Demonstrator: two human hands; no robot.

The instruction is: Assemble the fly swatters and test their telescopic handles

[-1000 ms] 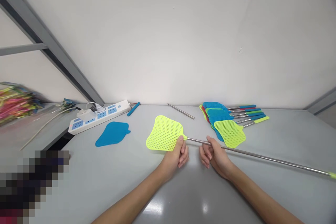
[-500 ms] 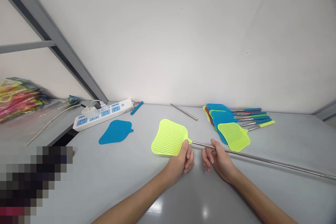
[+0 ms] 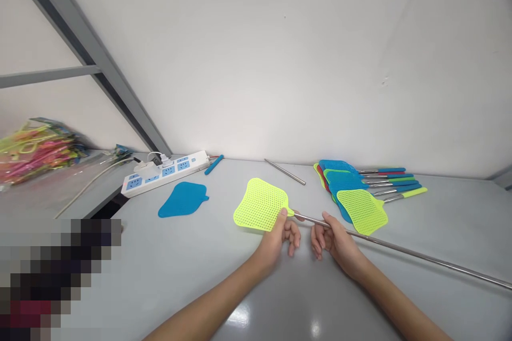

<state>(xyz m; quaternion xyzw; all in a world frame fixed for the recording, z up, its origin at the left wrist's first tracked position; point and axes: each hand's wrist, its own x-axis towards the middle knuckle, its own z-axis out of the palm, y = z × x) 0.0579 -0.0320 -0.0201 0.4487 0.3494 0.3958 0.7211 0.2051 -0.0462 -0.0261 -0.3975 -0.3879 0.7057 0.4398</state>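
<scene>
A fly swatter with a perforated yellow-green head (image 3: 262, 205) and a long metal rod (image 3: 416, 256) lies across both hands, above the grey table. My left hand (image 3: 276, 237) grips it where the head meets the rod, thumb on the neck, with an index finger reaching behind the rod and the other fingers loosely curled. My right hand (image 3: 334, 240) pinches the rod a little further right, thumb on top. The rod runs out of view at the right edge, so its far end is hidden.
Several finished-looking fly swatters (image 3: 348, 181) lie piled at the back right. A blue swatter head (image 3: 184, 200), a blue handle (image 3: 214, 165) and a short metal rod (image 3: 285, 171) lie apart. At the left are a white power strip (image 3: 166, 175) and bagged colourful items (image 3: 44, 152).
The left fingers have loosened and the index finger now extends behind the rod. My right hand still pinches the rod. The whole view has shifted slightly.
</scene>
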